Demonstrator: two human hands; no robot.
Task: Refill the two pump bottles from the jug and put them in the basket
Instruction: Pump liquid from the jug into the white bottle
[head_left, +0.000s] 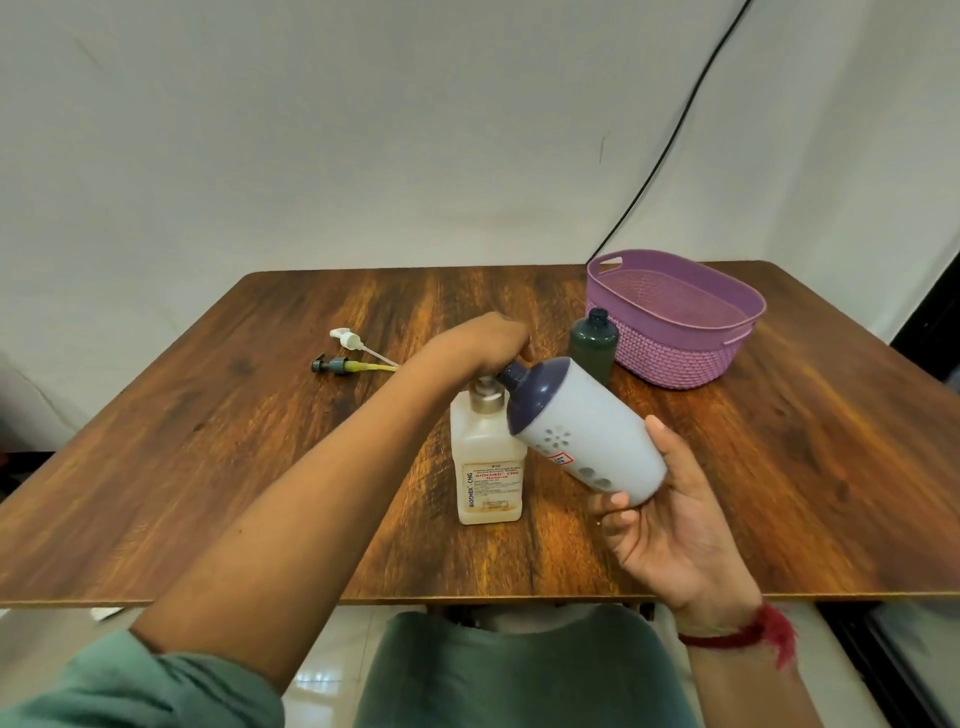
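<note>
A square translucent pump bottle (485, 467) with a printed label stands at the table's middle, its pump off. My left hand (483, 343) reaches over it and curls round its neck; the fingertips are hidden. My right hand (670, 525) grips the base of the white jug (592, 441) with the dark blue top. The jug is tilted, its spout right at the bottle's mouth under my left hand. A dark green bottle (594, 345) stands open-topped beside the purple basket (680, 358). A white pump (348, 339) and a grey pump (332, 365) with a yellow tube lie at the left.
The wooden table (208, 467) ends close to my lap at the front. The basket sits at the back right and holds nothing. A black cable (670, 140) runs down the wall behind it.
</note>
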